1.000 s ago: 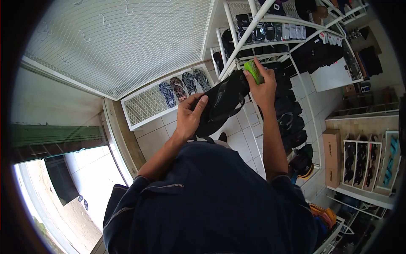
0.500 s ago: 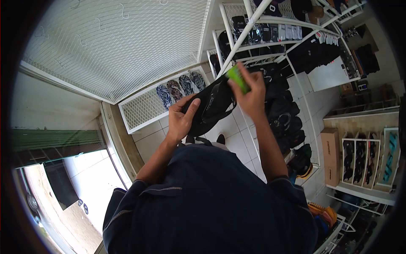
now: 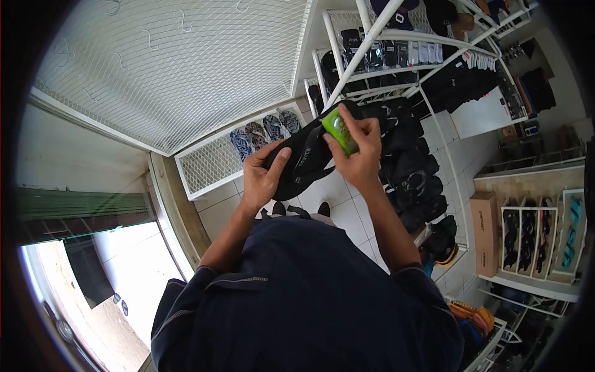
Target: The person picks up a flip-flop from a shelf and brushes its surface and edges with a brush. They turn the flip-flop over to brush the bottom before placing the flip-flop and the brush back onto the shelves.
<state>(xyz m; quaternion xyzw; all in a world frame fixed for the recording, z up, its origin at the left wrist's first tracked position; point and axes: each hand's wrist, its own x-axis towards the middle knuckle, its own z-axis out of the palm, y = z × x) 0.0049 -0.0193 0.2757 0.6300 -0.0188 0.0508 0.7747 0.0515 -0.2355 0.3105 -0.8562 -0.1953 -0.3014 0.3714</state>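
Observation:
A black flip-flop [image 3: 296,167] with dark straps and small light lettering is held at a slant in front of my body. My left hand [image 3: 261,177] is closed on its lower left edge, with the thumb lying on top. In my right hand [image 3: 362,152] is a bright green shoe sponge [image 3: 338,131], palm-sized with a shiny, patterned top, gripped between thumb and fingers. The sponge is at the upper right part of the flip-flop; whether its underside touches the surface is hidden.
Patterned flip-flops [image 3: 255,135] stand on a white mesh shelf [image 3: 204,166] beyond my left hand. On my right are a white metal rack [image 3: 365,46] with packaged goods, rows of black bags or caps [image 3: 412,180], and a cardboard box [image 3: 483,232]. Mesh panel with hooks [image 3: 180,62] at upper left.
My right hand has moved slightly left and down with the green sponge, which now shows its top face more. My left hand keeps its hold on the flip-flop, almost unmoved.

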